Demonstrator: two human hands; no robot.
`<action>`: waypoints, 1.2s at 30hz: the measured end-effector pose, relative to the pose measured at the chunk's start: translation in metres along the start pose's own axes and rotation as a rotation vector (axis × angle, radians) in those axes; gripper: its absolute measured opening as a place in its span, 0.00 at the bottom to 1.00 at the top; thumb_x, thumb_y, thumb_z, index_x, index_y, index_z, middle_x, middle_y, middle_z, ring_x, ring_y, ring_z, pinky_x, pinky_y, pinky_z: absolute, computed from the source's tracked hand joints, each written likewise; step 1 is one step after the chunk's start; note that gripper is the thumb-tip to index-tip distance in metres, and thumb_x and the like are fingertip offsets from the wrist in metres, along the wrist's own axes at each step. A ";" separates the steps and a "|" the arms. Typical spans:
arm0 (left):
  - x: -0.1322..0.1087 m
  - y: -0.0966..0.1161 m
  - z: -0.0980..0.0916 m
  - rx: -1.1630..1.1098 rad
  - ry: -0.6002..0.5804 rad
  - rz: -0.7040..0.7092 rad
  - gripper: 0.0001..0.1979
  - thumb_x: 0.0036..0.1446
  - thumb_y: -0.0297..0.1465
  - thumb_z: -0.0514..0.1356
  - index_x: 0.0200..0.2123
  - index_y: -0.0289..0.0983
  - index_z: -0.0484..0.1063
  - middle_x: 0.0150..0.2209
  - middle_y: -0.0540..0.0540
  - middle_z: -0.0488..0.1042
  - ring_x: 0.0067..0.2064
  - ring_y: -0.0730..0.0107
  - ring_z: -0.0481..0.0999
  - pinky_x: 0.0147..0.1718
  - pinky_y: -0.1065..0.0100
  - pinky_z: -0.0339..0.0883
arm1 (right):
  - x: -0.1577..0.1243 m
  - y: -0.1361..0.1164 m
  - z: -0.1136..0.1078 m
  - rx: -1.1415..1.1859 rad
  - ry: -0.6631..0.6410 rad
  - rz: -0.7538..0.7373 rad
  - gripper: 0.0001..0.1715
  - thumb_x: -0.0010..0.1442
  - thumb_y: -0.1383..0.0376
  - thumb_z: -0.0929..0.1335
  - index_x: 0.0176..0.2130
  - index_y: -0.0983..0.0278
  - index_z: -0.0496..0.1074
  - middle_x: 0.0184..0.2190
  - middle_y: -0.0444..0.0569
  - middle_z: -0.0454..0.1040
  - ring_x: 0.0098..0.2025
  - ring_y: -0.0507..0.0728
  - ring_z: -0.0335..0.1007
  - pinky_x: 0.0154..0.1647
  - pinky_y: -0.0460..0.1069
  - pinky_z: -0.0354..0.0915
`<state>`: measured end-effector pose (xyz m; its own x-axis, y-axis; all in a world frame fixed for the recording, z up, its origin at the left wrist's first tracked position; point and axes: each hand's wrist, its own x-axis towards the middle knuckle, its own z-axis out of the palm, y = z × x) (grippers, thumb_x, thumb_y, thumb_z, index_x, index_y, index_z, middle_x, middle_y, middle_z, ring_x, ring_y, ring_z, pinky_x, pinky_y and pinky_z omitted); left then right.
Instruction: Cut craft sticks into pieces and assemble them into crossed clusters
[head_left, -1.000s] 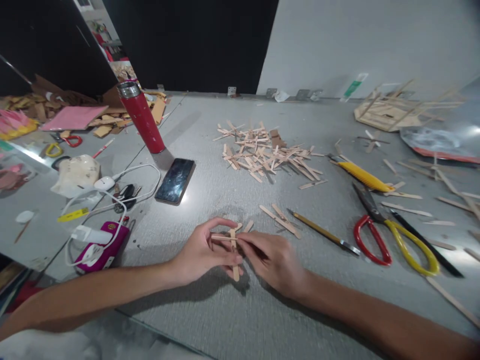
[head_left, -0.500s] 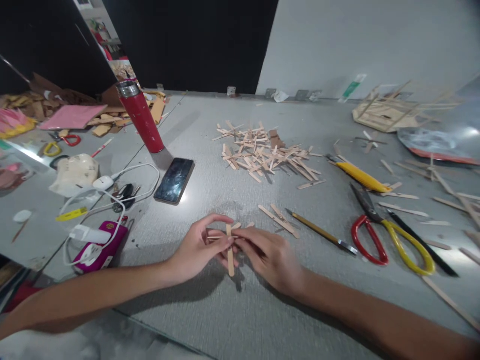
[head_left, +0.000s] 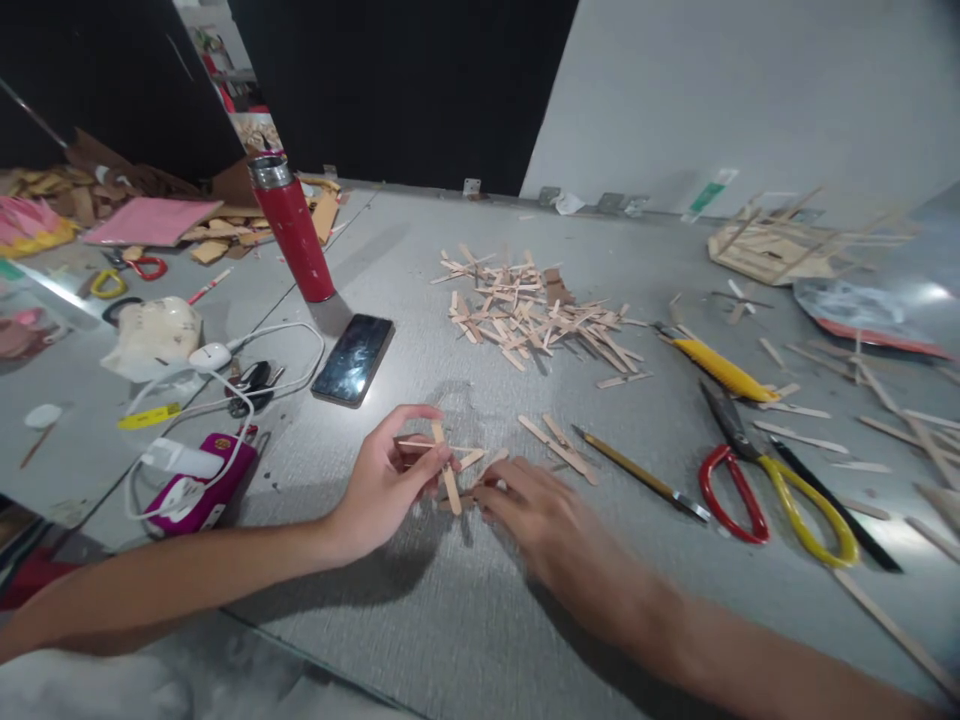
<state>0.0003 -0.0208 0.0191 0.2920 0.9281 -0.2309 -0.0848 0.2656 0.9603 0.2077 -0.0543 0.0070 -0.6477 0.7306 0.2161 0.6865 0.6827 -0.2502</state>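
On the grey surface (head_left: 412,610), take the black smartphone (head_left: 352,360) as the landmark. Nearer the wearer than the smartphone and a little to its right, the left hand (head_left: 386,485) has its grip closed around crossed wooden craft sticks (head_left: 452,492), thumb pressed near the crossing, one stick slanting steeply and another running sideways. Farther right of the smartphone, also on its near side, the right hand (head_left: 551,515) has its fingers bunched just beside loose craft sticks (head_left: 472,459); whether its grip is grasping one cannot be told, since the fingers hide their tips. Well to the right of the smartphone and slightly beyond it spreads a heap of craft sticks (head_left: 532,310). Also to the smartphone's right, on its near side, lies a slim gold pen-shaped tool (head_left: 637,470), and past that scissors (head_left: 750,450) with one red and one yellow handle. A yellow-handled cutter (head_left: 724,368) lies far right of the smartphone, roughly level with it. Just beyond the smartphone, on its left, stands a red steel-necked flask (head_left: 294,235). Left of the smartphone are a bunch of keys (head_left: 256,385) and a white cable (head_left: 285,328), which loops toward the smartphone's edge.
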 end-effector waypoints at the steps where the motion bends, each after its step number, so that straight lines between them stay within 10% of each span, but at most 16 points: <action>1: 0.000 0.000 0.000 -0.002 0.001 -0.002 0.24 0.59 0.43 0.70 0.51 0.39 0.67 0.31 0.49 0.80 0.22 0.78 0.69 0.18 0.78 0.56 | 0.000 0.000 0.001 -0.061 -0.004 -0.070 0.15 0.65 0.80 0.65 0.43 0.66 0.77 0.39 0.55 0.79 0.38 0.61 0.76 0.37 0.54 0.74; 6: 0.001 -0.002 0.000 -0.032 0.006 0.021 0.24 0.59 0.44 0.70 0.50 0.39 0.66 0.31 0.49 0.80 0.21 0.78 0.68 0.17 0.77 0.55 | 0.000 0.011 -0.007 -0.260 0.044 -0.253 0.18 0.64 0.81 0.61 0.43 0.69 0.77 0.33 0.56 0.78 0.31 0.61 0.75 0.27 0.54 0.68; 13: -0.001 0.004 -0.001 -0.057 0.025 0.062 0.24 0.59 0.44 0.70 0.50 0.40 0.67 0.31 0.51 0.78 0.20 0.80 0.68 0.18 0.77 0.56 | 0.006 0.027 -0.021 0.427 0.425 0.146 0.10 0.70 0.68 0.67 0.47 0.63 0.79 0.35 0.50 0.84 0.26 0.54 0.78 0.26 0.48 0.74; 22: -0.002 0.005 0.000 -0.094 -0.049 0.052 0.25 0.58 0.45 0.71 0.51 0.39 0.66 0.31 0.50 0.79 0.21 0.80 0.68 0.19 0.77 0.57 | 0.016 0.010 -0.018 1.255 0.430 0.474 0.17 0.61 0.57 0.77 0.46 0.60 0.75 0.36 0.51 0.85 0.33 0.58 0.83 0.25 0.47 0.80; 36: -0.001 -0.001 -0.001 -0.123 -0.140 0.028 0.25 0.59 0.45 0.70 0.52 0.40 0.67 0.30 0.52 0.78 0.19 0.81 0.66 0.18 0.77 0.57 | 0.015 0.007 -0.009 1.378 0.405 0.404 0.14 0.60 0.59 0.78 0.45 0.58 0.80 0.40 0.50 0.84 0.37 0.57 0.83 0.32 0.48 0.80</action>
<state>-0.0011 -0.0218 0.0182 0.4167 0.8926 -0.1721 -0.2080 0.2780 0.9378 0.2058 -0.0385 0.0170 -0.2030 0.9741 0.0994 -0.2006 0.0580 -0.9779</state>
